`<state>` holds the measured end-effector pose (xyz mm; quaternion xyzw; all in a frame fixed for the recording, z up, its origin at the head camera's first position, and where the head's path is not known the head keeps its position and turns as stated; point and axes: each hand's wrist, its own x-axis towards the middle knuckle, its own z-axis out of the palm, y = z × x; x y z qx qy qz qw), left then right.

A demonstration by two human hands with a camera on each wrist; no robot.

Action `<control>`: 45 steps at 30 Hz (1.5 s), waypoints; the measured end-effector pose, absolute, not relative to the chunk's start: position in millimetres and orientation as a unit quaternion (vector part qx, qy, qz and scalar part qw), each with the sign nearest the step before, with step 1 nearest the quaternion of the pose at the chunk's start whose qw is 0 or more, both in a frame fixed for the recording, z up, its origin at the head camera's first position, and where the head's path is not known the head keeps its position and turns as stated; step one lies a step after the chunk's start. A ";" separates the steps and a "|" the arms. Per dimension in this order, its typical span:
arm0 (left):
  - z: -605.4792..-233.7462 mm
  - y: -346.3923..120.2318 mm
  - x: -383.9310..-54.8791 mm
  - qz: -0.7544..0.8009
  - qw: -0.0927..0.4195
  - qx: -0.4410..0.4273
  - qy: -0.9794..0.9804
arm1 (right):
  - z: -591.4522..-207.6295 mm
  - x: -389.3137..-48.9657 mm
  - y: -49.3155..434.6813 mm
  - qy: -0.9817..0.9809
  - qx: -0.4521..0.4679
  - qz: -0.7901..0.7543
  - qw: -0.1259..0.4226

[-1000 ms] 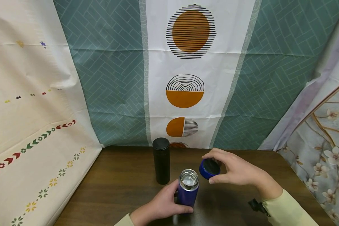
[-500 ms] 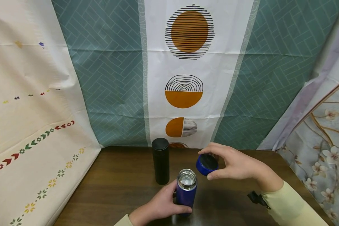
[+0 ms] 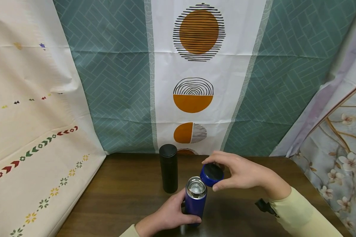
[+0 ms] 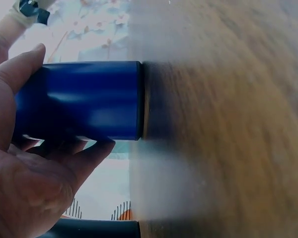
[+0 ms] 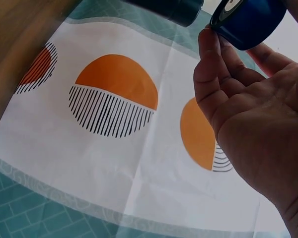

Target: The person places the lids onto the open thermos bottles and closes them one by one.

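Note:
A blue thermos bottle (image 3: 194, 209) stands upright on the table, its steel mouth uncovered. My left hand (image 3: 170, 212) grips its body from the left; in the left wrist view the thumb and fingers lie on opposite sides of the blue bottle (image 4: 84, 101). My right hand (image 3: 240, 171) pinches a blue lid with a black top (image 3: 212, 173) by its rim, just right of the bottle's mouth and slightly tilted. From below, the right wrist view shows the lid (image 5: 251, 22) between fingers and thumb. Whether lid and mouth touch is unclear.
A black thermos (image 3: 169, 171) with its lid on stands behind the blue bottle, slightly left. The brown wooden table (image 3: 121, 191) ends against a green and white patterned cloth (image 3: 121, 82) at the back. Further patterned cloths hang left and right.
My right hand has carried the lid leftward, bringing it close to the bottle's mouth. The left hand and the blue bottle have hardly moved.

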<state>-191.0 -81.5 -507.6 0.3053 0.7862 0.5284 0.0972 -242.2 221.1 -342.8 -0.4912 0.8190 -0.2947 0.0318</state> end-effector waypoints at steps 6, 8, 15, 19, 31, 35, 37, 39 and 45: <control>-507.9 -81.5 -191.4 0.532 0.099 0.308 0.783 | -342.8 -241.2 216.9 0.812 -0.505 -0.291 0.032; -507.9 -81.7 -191.5 0.531 0.098 0.309 0.783 | -342.3 -240.9 215.2 0.810 -0.508 -0.290 0.034; -508.3 -81.3 -191.0 0.532 0.101 0.306 0.783 | -341.0 -239.8 209.0 0.803 -0.516 -0.295 0.043; -508.5 -81.0 -190.3 0.533 0.101 0.306 0.782 | -340.5 -238.9 205.9 0.800 -0.522 -0.293 0.041; -507.1 -81.1 -190.2 0.534 0.098 0.316 0.778 | -341.3 -236.2 194.7 0.785 -0.541 -0.300 0.037; -506.6 -81.0 -190.4 0.535 0.099 0.317 0.777 | -341.8 -235.6 192.0 0.783 -0.544 -0.300 0.037; -506.4 -81.2 -190.3 0.535 0.099 0.317 0.777 | -341.7 -235.4 190.5 0.783 -0.544 -0.300 0.038; -506.4 -81.3 -190.4 0.535 0.098 0.319 0.776 | -341.4 -235.4 188.7 0.783 -0.543 -0.299 0.039; -507.5 -80.7 -191.5 0.538 0.094 0.325 0.772 | -341.4 -235.0 183.9 0.787 -0.545 -0.289 0.033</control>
